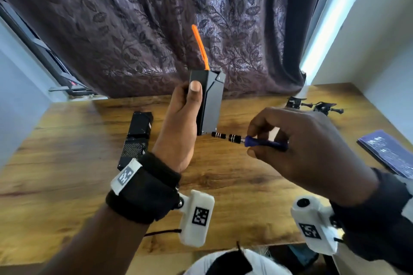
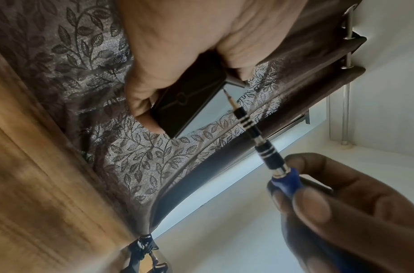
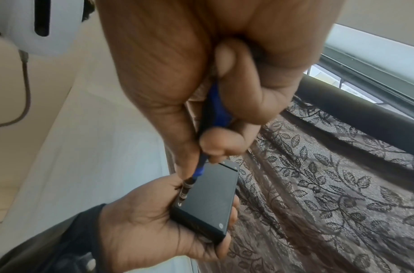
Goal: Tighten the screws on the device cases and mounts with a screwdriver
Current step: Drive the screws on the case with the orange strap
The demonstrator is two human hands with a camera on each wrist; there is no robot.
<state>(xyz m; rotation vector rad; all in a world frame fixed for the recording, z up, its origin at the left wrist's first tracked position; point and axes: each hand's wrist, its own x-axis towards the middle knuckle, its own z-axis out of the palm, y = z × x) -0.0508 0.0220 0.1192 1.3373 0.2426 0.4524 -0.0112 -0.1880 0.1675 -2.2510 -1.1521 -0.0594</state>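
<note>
**Screwdriver tip at the corner of a raised black case**

A wooden table (image 1: 223,196) stands in front of a dark curtain (image 1: 134,29) with a leaf pattern, and a pale wall is at the right side. The left hand (image 1: 181,123) holds a black case (image 1: 211,105) upright above the table, with the thumb lying along its near face and the fingers wrapped behind it. An orange strip (image 1: 201,47) stands up from the top of the case. The right hand (image 1: 308,147) pinches the blue handle of a screwdriver (image 1: 245,140) between the thumb and the fingertips. The shaft is black with silver rings and lies almost level. Its thin tip touches the lower corner of the case; the left wrist view shows the tip against that corner (image 2: 224,90).

On the table, behind the left wrist, a second black case (image 1: 136,138) lies flat. Two small black mounts (image 1: 312,105) sit near the far right edge, and a dark blue booklet (image 1: 388,152) lies at the right edge, well apart from the hands.
</note>
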